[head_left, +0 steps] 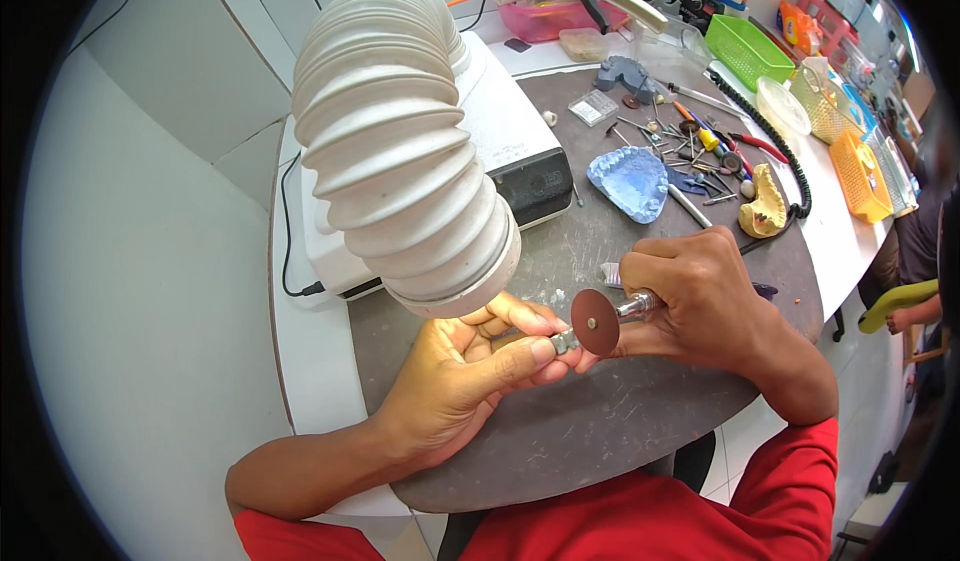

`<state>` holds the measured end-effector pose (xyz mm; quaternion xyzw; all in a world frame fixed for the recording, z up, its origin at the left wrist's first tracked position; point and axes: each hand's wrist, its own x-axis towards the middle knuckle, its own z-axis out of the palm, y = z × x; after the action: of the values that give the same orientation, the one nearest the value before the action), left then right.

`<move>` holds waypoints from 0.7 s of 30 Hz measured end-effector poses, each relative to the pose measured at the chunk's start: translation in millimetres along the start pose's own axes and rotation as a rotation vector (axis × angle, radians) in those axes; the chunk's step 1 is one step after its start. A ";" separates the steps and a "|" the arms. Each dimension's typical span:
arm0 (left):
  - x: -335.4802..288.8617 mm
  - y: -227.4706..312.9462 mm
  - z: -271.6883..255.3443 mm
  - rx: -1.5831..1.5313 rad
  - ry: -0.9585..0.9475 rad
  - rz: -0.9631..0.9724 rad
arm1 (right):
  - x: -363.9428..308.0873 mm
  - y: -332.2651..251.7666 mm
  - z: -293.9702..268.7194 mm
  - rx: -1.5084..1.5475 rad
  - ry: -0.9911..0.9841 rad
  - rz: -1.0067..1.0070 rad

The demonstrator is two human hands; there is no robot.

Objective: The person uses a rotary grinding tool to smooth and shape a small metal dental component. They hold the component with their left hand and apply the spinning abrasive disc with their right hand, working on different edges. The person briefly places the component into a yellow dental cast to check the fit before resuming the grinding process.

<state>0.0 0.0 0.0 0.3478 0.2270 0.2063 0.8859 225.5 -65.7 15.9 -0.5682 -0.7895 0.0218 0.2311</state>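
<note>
Between the thumb and fingers of my left hand (470, 371) is a small silvery metal dental piece (565, 342), its exact form partly hidden by the fingertips. My right hand (690, 296) grips a rotary handpiece (638, 306) with a metal nose. On its tip sits a reddish-brown cutting disc (595, 323), right beside the metal piece; whether they touch I cannot tell. Both hands meet over the dark tabletop, just below the mouth of a white ribbed suction hose (440, 211).
A white extraction box (520, 101) carries the hose at the back. To the right lie a blue dental cast (628, 183), a yellowish cast (764, 204), several burs and tools, and a coiled black cord (790, 151). Green (750, 51) and orange baskets (860, 176) stand beyond.
</note>
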 end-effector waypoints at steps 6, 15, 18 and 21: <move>1.0 1.0 1.2 -0.002 -0.015 -0.009 | -0.7 1.2 1.4 -0.009 0.002 -0.004; 0.4 1.5 2.2 0.001 -0.007 -0.005 | -0.6 1.6 2.3 -0.013 0.022 -0.015; 0.5 0.0 -1.1 -0.019 -0.026 0.002 | -1.2 1.8 2.8 -0.017 0.047 -0.005; -0.2 -0.8 -6.0 -0.037 -0.050 0.008 | -0.7 1.2 1.8 -0.021 0.041 -0.001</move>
<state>-3.3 2.5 -4.4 0.3375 0.1997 0.2051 0.8967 226.0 -65.4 13.7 -0.5706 -0.7849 0.0019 0.2415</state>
